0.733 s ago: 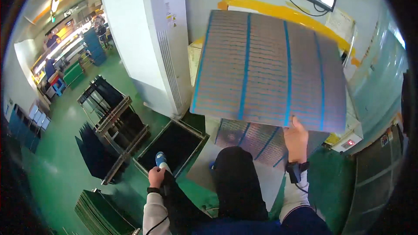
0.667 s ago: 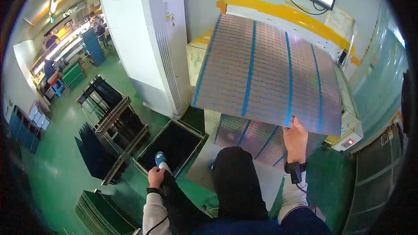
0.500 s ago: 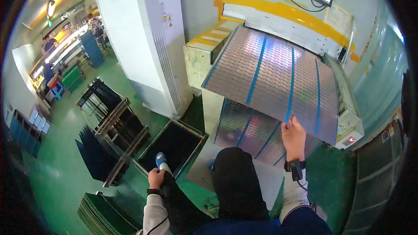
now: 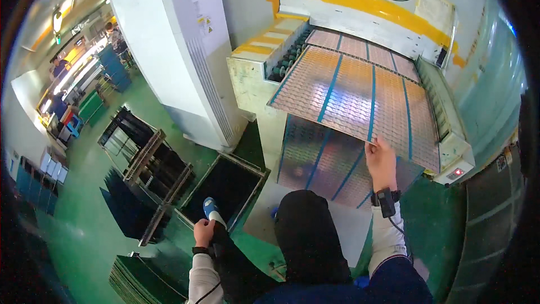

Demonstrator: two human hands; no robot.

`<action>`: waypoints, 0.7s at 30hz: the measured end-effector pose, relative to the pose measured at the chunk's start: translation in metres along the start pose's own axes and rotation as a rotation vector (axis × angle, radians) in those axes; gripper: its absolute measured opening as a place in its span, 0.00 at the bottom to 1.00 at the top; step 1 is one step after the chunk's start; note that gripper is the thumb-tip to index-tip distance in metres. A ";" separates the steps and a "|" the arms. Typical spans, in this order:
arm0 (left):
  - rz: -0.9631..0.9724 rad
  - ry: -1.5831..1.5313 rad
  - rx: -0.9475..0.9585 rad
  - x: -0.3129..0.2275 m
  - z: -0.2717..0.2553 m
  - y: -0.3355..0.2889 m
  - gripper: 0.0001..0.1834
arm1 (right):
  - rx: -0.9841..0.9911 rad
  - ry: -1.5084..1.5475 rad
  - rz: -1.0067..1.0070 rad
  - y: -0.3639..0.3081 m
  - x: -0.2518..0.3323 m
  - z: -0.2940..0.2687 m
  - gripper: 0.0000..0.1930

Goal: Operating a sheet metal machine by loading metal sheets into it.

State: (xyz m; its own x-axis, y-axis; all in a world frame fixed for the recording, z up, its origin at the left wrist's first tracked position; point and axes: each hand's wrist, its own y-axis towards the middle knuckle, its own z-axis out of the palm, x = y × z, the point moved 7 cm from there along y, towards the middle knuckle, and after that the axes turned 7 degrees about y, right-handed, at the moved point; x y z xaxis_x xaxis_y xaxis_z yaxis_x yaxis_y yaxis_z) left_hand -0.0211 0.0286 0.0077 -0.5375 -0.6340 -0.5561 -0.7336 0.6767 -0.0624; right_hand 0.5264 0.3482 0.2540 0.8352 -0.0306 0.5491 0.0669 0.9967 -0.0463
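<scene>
My right hand (image 4: pixel 381 163) is closed on the near edge of a thin, shiny panel (image 4: pixel 349 98) with a fine repeating pattern and blue stripes. The panel slopes from the machine's roller bed toward me. Behind its far edge, a second striped panel (image 4: pixel 353 44) shows at the machine's slot. Below it, more of a similar striped surface (image 4: pixel 315 160) stands tilted; whether this is another panel or a reflection I cannot tell. My left hand (image 4: pixel 203 232) is closed and rests against my left leg, its fingertips hidden.
Dark rollers (image 4: pixel 289 59) line the machine's left side. A black shallow tray (image 4: pixel 222 191) lies on the green floor by my left foot. Racks of dark sheets (image 4: pixel 135 191) stand farther left, beside a tall white cabinet (image 4: pixel 169 50). People work at a far bench.
The far end of the held panel has dropped, uncovering the rollers and the second panel at the slot. My right hand keeps its hold on the near edge. The whole view has shifted slightly.
</scene>
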 end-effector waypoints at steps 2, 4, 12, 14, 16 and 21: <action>-0.030 0.006 0.035 0.003 0.004 0.001 0.20 | 0.018 -0.007 0.001 0.003 0.001 0.005 0.06; 0.013 0.013 -0.006 0.000 0.002 0.000 0.20 | -0.003 -0.005 0.006 0.005 -0.001 0.001 0.06; -0.004 0.017 0.015 -0.014 -0.001 -0.002 0.20 | 0.063 -0.044 -0.006 0.018 0.002 -0.006 0.06; -0.026 0.032 0.032 -0.015 -0.003 -0.003 0.20 | 0.059 -0.052 -0.006 0.022 0.000 -0.007 0.07; -0.014 0.029 0.021 -0.010 -0.002 -0.001 0.19 | 0.045 -0.061 -0.005 0.025 0.000 -0.003 0.08; 0.001 0.025 0.015 -0.005 0.002 0.000 0.19 | 0.056 -0.083 0.020 0.033 0.003 0.000 0.08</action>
State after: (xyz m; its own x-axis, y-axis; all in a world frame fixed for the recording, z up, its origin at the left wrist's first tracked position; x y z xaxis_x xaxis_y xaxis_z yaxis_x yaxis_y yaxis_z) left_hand -0.0177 0.0330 0.0089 -0.5483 -0.6422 -0.5356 -0.7270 0.6826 -0.0743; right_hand 0.5309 0.3812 0.2540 0.7879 -0.0064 0.6157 0.0180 0.9998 -0.0125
